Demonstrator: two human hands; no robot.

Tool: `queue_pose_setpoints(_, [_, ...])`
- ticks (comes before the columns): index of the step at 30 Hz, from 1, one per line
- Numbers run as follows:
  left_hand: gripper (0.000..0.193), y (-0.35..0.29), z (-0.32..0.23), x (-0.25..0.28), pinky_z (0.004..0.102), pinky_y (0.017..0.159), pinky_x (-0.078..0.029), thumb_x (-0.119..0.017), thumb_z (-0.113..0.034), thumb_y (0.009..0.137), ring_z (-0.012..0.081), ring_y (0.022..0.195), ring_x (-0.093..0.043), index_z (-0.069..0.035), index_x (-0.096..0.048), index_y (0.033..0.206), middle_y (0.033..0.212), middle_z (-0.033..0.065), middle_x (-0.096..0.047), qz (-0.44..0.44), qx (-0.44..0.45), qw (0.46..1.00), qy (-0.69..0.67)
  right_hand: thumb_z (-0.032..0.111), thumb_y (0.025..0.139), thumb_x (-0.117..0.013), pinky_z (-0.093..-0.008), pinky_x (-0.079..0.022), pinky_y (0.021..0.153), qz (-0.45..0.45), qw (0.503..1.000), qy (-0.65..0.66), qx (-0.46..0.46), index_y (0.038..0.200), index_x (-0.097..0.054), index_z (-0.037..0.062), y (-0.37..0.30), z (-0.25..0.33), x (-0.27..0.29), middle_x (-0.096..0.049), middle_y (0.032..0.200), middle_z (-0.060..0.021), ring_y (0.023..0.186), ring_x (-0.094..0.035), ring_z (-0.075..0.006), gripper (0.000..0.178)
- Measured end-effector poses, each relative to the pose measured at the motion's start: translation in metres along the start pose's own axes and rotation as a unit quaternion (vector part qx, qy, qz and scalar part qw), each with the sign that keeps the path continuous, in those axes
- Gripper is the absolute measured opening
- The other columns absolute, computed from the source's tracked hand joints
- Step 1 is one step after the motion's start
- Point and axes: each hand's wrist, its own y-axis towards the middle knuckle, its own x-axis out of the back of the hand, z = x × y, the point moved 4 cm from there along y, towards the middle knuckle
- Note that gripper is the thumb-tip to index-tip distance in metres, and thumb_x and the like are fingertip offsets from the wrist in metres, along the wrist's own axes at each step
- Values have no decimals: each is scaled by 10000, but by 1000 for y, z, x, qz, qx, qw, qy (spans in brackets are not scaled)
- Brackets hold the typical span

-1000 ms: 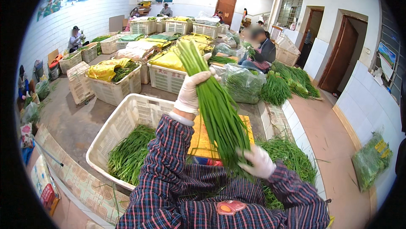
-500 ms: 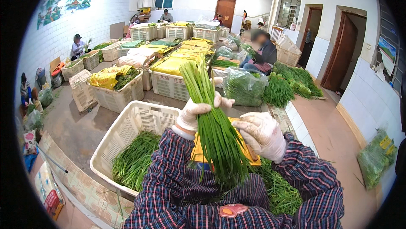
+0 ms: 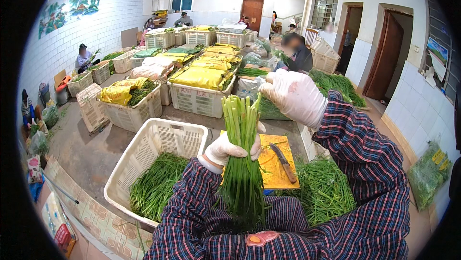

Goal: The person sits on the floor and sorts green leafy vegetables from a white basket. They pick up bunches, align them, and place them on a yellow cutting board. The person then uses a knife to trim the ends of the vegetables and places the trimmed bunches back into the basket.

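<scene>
Two hands: the left hand [image 3: 225, 150] and the right hand [image 3: 295, 96], both in thin white gloves, with dark plaid sleeves [image 3: 365, 159] behind them.
Left grip: the fingers and the thumb are closed firmly around the bundle [image 3: 244, 125] of long green stalks, a little above its middle.
Right grip: the hand is raised to the right of the top of the bundle, its fingers bent inward and near together; whether it holds something between them, I cannot tell.
Bundle: it stands nearly upright in front of the person, with the pale, thick ends up and the dark leaves hanging down before the lap [image 3: 285, 212].
Board: a yellow board [image 3: 276, 181] lies just behind the bundle and to its right, its top marked with small scraps.
Knife: one knife [image 3: 283, 162] with a brown handle rests on the board, its handle end toward the person.
Crate: a white plastic crate [image 3: 165, 133] is at the left, with a heap of greens [image 3: 156, 183] inside.
Loose pile: many more cut stalks [image 3: 326, 188] lie at the right, beside the board.
Room: farther away, several crates with yellow covers [image 3: 199, 77] stand on the grey floor [image 3: 98, 157], and a co-worker [image 3: 301, 56] sits behind, to the right.
</scene>
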Motion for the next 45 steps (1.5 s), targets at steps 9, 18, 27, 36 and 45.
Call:
queue_pose_setpoints(9, [653, 7, 11, -9, 322, 601, -426, -784, -100, 580, 212, 616, -531, -29, -433, 1127, 691, 93, -532, 11, 32, 999, -17, 27, 825, -491, -342, -461, 691, -106, 917, 273, -270, 896, -567, 28, -15, 4, -39, -594, 819, -117, 765, -584, -288, 104])
queue_pose_setpoints(18, [673, 10, 15, 1, 322, 617, -433, -787, -120, 576, 216, 633, -535, -32, -432, 1141, 694, 85, -525, 3, 47, 999, 9, 99, 791, -515, -349, -481, 723, 36, 999, 22, 5, 841, -554, 54, -41, -4, -4, -540, 788, -99, 803, -572, -268, 79])
queue_pose_setpoints(27, [699, 20, 25, -18, 316, 622, -439, -777, -127, 552, 213, 638, -540, -24, -426, 1147, 697, 83, -516, 32, 81, 995, 48, 50, 751, -525, -324, -476, 650, -7, 989, -50, -136, 817, -537, 68, -48, -1, -12, -519, 798, -85, 777, -551, -231, 69])
queue_pose_setpoints(36, [704, 29, 21, -39, 270, 561, -405, -781, -158, 555, 163, 598, -508, 17, -439, 1146, 664, 69, -522, 49, 109, 988, 94, 157, 933, -411, -331, -453, 748, 22, 887, 192, -419, 840, -539, 2, -61, -55, 6, -583, 819, -114, 751, -564, -238, 222])
queue_pose_setpoints(45, [715, 28, 23, -29, 277, 574, -395, -778, -185, 563, 163, 604, -500, 17, -436, 1158, 663, 62, -511, 57, 81, 993, 71, 224, 857, -583, -396, -473, 739, 170, 945, -49, -275, 884, -634, 40, -92, -21, 34, -621, 873, -129, 811, -592, -278, 193])
